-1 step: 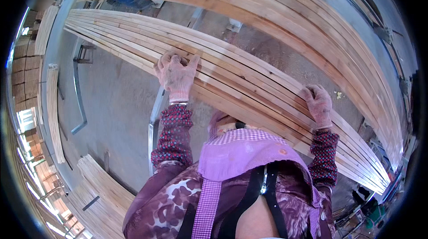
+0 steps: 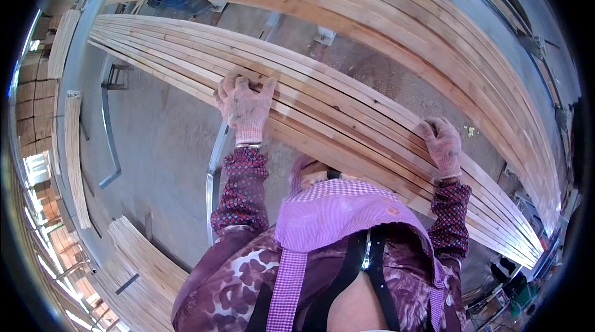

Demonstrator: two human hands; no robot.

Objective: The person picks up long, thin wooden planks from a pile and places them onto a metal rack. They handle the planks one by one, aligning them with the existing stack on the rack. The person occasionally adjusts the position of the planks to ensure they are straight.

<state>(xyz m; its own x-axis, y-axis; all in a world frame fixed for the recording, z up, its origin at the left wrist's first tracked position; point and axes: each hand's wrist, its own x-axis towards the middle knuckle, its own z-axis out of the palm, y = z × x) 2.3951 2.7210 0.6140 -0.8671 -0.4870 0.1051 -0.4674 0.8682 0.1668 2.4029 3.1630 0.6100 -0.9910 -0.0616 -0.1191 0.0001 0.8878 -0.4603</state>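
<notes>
Long, narrow wooden strips (image 2: pixel 334 97) lie side by side in front of me, running from the far left to the near right. My left hand (image 2: pixel 245 107), in a soiled pinkish work glove, has its fingers curled over strips left of the middle, its thumb apart to the right. The fingertips dip out of sight between the strips. Further right, my right hand (image 2: pixel 442 146), gloved the same way, is closed round the far edge of the strips; its fingertips are hidden.
Beyond a gap lies another row of long wooden boards (image 2: pixel 396 28). Metal legs (image 2: pixel 215 164) stand below the strips on the left. Stacked strips (image 2: pixel 145 270) lie at the lower left, a narrow bundle (image 2: pixel 75 158) farther left. Tools and clutter (image 2: pixel 514 295) sit at the lower right.
</notes>
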